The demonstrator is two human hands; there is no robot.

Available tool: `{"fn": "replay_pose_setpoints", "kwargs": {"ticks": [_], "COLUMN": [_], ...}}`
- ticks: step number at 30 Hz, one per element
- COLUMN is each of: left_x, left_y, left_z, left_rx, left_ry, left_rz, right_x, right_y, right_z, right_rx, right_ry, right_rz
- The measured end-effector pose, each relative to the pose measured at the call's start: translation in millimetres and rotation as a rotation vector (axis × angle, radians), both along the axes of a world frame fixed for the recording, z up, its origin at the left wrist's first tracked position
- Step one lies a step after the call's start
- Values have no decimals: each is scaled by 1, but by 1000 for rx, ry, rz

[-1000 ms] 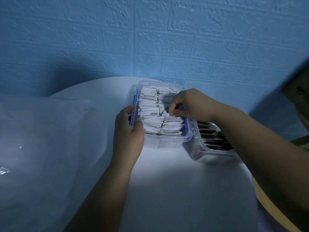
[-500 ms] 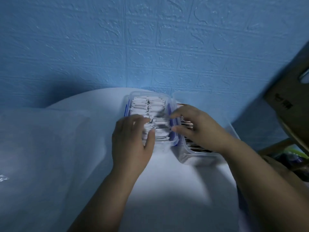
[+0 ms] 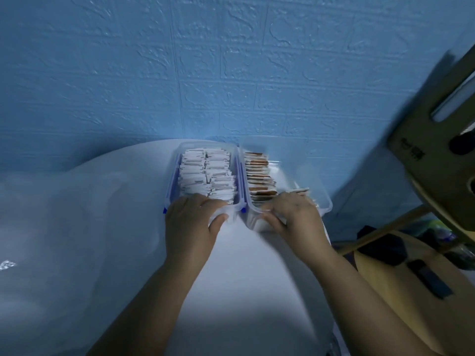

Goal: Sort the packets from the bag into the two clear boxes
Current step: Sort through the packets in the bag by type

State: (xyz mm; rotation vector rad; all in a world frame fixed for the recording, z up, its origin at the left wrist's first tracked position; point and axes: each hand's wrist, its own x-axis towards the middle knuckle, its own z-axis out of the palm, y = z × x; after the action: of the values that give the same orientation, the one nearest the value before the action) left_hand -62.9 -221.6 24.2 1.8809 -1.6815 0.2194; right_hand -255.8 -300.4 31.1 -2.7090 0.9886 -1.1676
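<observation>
From the head view, two clear boxes stand side by side on the white bench (image 3: pixel 244 278), their long sides touching and their long axes running away from the person toward the blue wall (image 3: pixel 231 60). The left box (image 3: pixel 172 181) is packed with white packets (image 3: pixel 205 173) standing on edge in two rows along its length. The right box (image 3: pixel 318 191) holds one row of brown packets (image 3: pixel 258 176) against its left wall. The left hand (image 3: pixel 191 222) grips the near end of the left box, thumb on the outer wall, fingers over the rim onto the packets. The right hand (image 3: pixel 293 217), blurred, grips the near end of the right box likewise. The hands are apart, one on each box. A slack clear bag (image 3: pixel 64 227) lies left of both, well apart from the hands.
</observation>
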Motion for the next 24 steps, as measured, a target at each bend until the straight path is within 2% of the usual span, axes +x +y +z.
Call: {"fn": "replay_pose_setpoints", "kwargs": {"ticks": [11,14,16,18,20,22,24], "left_x": [19,17,25,41,58,69,69], "left_y": [-26,-9,19,61,107,144,167], "left_z": [8,19,25,24,11,-7,-22], "left_rx": [10,20,-54,-128,-59,129,350], "left_ry": [106,178,137,46,-16,-60,-15], "left_rz": [2,-28,-15,84,284,450,463], "right_x": [33,29,26,26,29,33,34], "right_y": [-27,-18,1,28,58,81,98], "right_z": [7,5,3,-3,-17,-33,-46], "right_rx": [85,27,-15,39,129,229,290], "right_ry": [73,62,14,-39,-47,35,174], "right_rz": [-56,-91,-85,-6,79,128,123]}}
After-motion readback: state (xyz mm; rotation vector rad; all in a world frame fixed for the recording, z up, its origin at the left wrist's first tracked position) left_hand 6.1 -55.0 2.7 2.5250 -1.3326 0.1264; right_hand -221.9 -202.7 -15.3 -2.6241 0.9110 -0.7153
